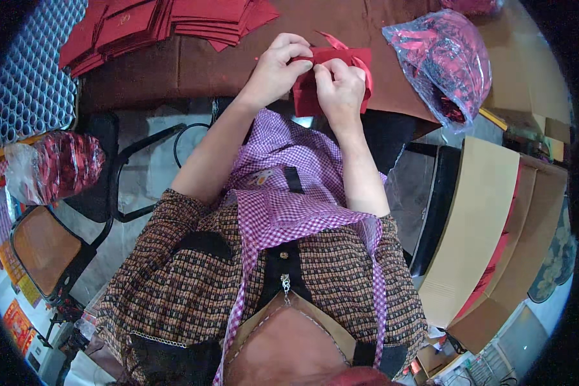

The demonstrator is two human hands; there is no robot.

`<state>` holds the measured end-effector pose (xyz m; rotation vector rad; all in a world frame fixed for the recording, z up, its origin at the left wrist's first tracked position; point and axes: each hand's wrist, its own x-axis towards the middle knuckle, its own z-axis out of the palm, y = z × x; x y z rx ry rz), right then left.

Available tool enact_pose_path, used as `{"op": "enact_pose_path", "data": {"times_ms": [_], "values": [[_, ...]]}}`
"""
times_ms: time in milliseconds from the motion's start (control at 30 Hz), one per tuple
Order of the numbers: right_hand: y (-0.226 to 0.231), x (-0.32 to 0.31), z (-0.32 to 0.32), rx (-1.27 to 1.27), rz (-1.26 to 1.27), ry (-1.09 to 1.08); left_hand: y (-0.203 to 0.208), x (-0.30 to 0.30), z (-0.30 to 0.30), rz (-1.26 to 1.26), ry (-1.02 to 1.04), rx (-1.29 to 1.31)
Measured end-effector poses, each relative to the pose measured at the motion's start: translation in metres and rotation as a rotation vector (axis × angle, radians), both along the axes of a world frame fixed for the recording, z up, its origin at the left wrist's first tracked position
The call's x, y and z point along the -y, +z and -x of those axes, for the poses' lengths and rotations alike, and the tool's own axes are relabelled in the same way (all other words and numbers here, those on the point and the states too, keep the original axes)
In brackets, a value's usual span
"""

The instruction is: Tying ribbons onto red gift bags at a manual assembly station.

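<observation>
Over the brown-covered table, both my hands meet at a red box-like package near the front edge. The thumb and fingers of my left hand are pinched together at its upper left, on what looks like a red ribbon. My right hand lies across the package, its thumb and forefinger pinching the same ribbon close to the left fingertips. One loose end of the red ribbon sticks out beyond the far side, and a loop shows right of my right hand. The exact grip under the fingers is hidden.
Stacks of flat red envelopes or pouches lie at the far left of the brown cloth. A clear bag of shiny red pieces rests at the right edge. Another such bag sits left, near chairs. An open cardboard box stands right.
</observation>
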<state>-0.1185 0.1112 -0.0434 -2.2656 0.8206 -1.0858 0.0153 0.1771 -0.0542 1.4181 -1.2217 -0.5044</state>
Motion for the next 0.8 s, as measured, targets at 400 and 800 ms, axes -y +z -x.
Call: {"op": "enact_pose_path", "data": {"times_ms": [400,800], "values": [[-0.005,0.008,0.004,-0.004,0.015,-0.044,-0.005,0.007,-0.012,-0.099,0.069,0.247],[-0.010,0.009,-0.001,-0.112,0.064,0.006,-0.007,0.006,-0.016,-0.177,0.006,0.087]]}}
